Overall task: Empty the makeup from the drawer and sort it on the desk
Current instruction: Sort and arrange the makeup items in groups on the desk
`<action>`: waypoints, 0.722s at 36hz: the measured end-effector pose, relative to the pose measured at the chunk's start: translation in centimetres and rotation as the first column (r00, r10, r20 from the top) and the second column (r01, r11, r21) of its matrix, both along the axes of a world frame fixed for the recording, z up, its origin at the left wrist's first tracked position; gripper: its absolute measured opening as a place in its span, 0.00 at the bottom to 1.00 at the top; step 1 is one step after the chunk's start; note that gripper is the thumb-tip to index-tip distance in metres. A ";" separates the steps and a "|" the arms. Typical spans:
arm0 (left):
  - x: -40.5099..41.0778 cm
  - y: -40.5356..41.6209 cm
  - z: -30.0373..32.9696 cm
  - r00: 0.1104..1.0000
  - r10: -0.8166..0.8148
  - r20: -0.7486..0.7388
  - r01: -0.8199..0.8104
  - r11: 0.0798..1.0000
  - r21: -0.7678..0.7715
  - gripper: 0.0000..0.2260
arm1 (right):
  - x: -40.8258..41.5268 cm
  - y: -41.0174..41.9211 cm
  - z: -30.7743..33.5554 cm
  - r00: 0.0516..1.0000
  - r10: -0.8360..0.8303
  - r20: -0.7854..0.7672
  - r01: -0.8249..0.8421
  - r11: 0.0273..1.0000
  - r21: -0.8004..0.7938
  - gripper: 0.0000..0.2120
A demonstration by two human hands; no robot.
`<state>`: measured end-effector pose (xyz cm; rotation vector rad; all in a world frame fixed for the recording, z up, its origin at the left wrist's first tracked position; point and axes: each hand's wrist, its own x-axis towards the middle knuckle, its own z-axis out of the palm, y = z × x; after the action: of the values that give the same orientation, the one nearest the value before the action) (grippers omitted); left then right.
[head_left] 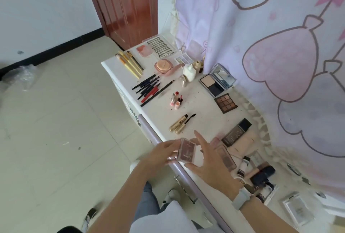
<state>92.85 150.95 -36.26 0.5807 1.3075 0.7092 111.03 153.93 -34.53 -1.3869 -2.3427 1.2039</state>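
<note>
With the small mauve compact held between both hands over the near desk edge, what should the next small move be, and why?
Probably set the mauve compact, which the left hand and right hand grip over the desk edge, down beside the similar flat palette to its right. Like items already lie grouped: brushes, pencils, gold mascara tubes.

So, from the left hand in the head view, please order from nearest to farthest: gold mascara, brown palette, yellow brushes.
From the left hand:
1. Gold mascara, just beyond it, mid-desk.
2. Brown palette, farther right, near the curtain.
3. Yellow brushes, far end, left edge.
</note>
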 end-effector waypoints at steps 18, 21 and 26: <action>1.4 -1.5 0.4 0.959 0.128 -0.253 -0.024 0.925 0.378 0.27 | 0.0 0.8 1.0 0.861 -0.434 -0.265 0.212 0.780 -0.589 0.08; 2.4 -1.4 1.0 0.955 0.072 -0.287 0.079 0.874 0.480 0.26 | 0.1 1.2 1.0 0.895 -0.389 -0.216 0.195 0.780 -0.595 0.07; 3.4 -1.4 1.2 0.917 0.039 -0.398 0.209 0.803 0.559 0.29 | 0.2 1.3 1.4 0.866 -0.440 -0.236 0.195 0.733 -0.652 0.09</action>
<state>96.25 149.52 -35.07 1.3478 1.4067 0.9672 111.20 155.23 -33.14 -1.4668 -1.4064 1.9970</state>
